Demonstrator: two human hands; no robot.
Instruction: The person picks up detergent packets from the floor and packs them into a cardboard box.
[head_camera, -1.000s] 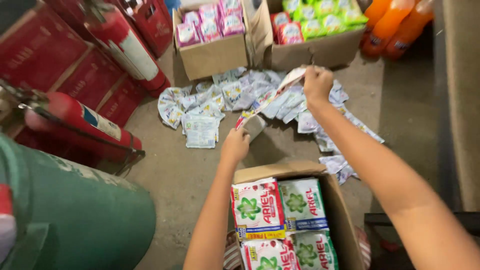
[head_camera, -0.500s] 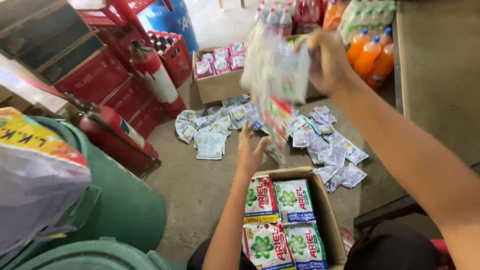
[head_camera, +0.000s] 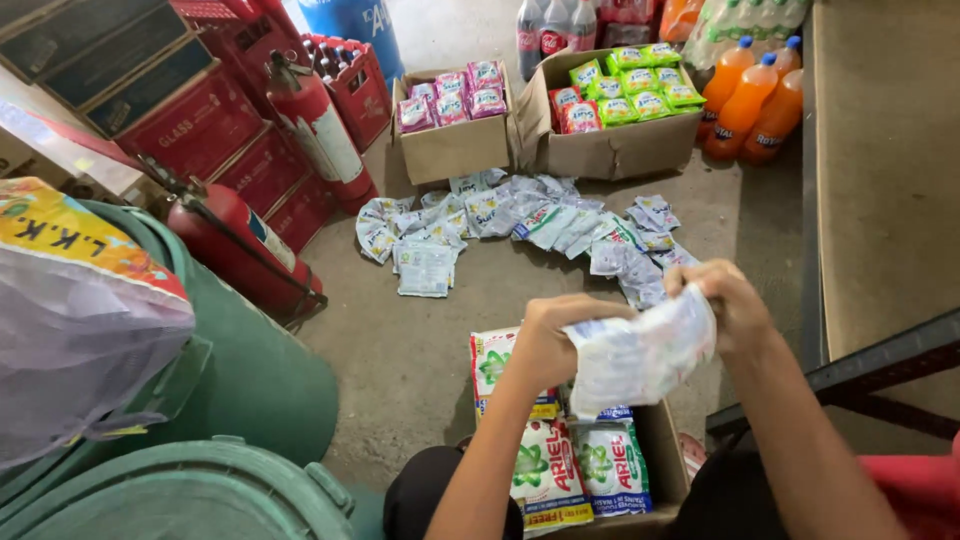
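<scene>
Sachet strip (head_camera: 640, 355) came down from upper middle of frame; now low, centre right, above open box (head_camera: 660, 450). Your left hand (head_camera: 545, 340) and right hand (head_camera: 725, 300) both pinch it.

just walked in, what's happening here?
A person crouched on a concrete floor holds a strip of white sachets in both hands, left hand and right hand, above an open cardboard box of green-and-white detergent packs. More sachets lie spread on the floor ahead, near two boxes of coloured packets.
</scene>
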